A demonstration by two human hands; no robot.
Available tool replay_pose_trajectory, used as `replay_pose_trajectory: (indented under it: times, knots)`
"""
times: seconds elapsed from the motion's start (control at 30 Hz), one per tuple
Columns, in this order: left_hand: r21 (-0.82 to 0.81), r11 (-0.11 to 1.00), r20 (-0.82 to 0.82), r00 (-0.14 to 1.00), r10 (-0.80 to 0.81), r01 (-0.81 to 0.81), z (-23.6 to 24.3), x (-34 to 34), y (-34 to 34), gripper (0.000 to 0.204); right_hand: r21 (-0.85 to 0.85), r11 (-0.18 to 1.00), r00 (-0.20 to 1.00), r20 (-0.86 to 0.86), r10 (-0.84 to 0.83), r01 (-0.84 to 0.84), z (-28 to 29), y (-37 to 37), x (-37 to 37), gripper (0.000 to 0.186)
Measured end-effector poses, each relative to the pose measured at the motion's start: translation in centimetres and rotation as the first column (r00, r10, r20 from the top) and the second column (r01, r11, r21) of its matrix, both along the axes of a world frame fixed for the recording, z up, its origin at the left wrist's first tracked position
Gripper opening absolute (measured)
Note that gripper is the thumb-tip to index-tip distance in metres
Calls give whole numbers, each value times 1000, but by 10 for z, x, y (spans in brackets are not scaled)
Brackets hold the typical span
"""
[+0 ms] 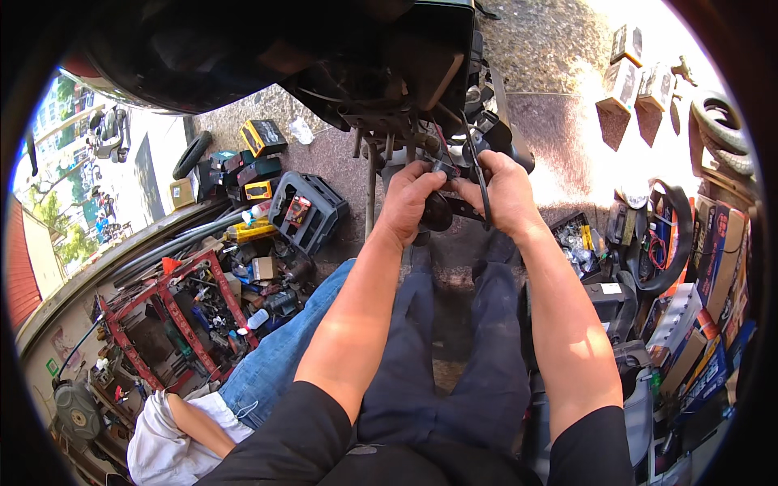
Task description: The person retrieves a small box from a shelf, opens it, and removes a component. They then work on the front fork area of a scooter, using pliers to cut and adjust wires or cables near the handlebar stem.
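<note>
Above me is the underside of a dark vehicle body with a metal bracket. Below it, both hands meet at a small black cylindrical fitting. My left hand is closed on it, thumb on top. My right hand is closed at its other side, beside a looping black cable; the fingertips are partly hidden. A rounded black part hangs between my hands.
At lower left, a person in blue jeans is beside a red metal frame amid tools. A grey plastic crate lies left. Parts, boxes and tires crowd the right; small cartons stand behind.
</note>
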State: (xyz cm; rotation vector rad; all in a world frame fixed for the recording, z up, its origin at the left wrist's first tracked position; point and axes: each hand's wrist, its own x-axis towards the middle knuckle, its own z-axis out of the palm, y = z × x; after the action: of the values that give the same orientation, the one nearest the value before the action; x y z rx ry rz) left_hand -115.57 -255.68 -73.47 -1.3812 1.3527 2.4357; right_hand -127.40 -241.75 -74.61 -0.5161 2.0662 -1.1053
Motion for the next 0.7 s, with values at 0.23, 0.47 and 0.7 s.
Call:
replay_pose_trajectory:
  times: [0.23, 0.47, 0.7]
  knots:
    - [59, 997, -44, 998, 50, -47, 13, 4, 17, 25, -240, 969, 945, 325, 25, 57, 19, -1, -7, 34]
    - [103, 979, 26, 984, 174, -176, 18, 16, 15, 33, -263, 961, 922, 385, 27, 82, 43, 10, -12, 26]
    - [110, 973, -86, 973, 213, -204, 13, 24, 9, 24, -274, 954, 917, 400, -6, 126, 47, 11, -4, 25]
